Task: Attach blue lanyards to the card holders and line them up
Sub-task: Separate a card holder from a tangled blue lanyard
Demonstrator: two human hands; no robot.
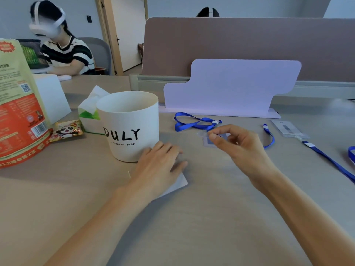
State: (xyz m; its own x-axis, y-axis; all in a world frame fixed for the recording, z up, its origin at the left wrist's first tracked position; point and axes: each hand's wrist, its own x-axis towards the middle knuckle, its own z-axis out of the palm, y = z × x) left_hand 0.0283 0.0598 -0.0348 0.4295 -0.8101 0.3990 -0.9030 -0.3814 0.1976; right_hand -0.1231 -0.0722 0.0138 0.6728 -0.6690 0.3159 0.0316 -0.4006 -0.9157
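My right hand (240, 146) hovers over a clear card holder (208, 144) lying on the desk. Its thumb and forefinger pinch the clip end of a blue lanyard (190, 122) at the holder's top edge. The lanyard's loop trails away to the far left. My left hand (160, 163) lies flat, fingers straight, on a pale flat card holder or sheet (179, 182) beside the white cup. At the right lies a second clear card holder (288, 129) with a blue lanyard (330, 163) clipped to it. Another blue lanyard loop (269, 136) shows behind my right hand.
A white cup marked "DULY" (130, 129) stands just left of my left hand. A tissue box (90, 114), a snack packet (67, 131) and a large food bag (17, 104) are further left. A lilac stand (230, 87) and partition close the back. Another person sits far left.
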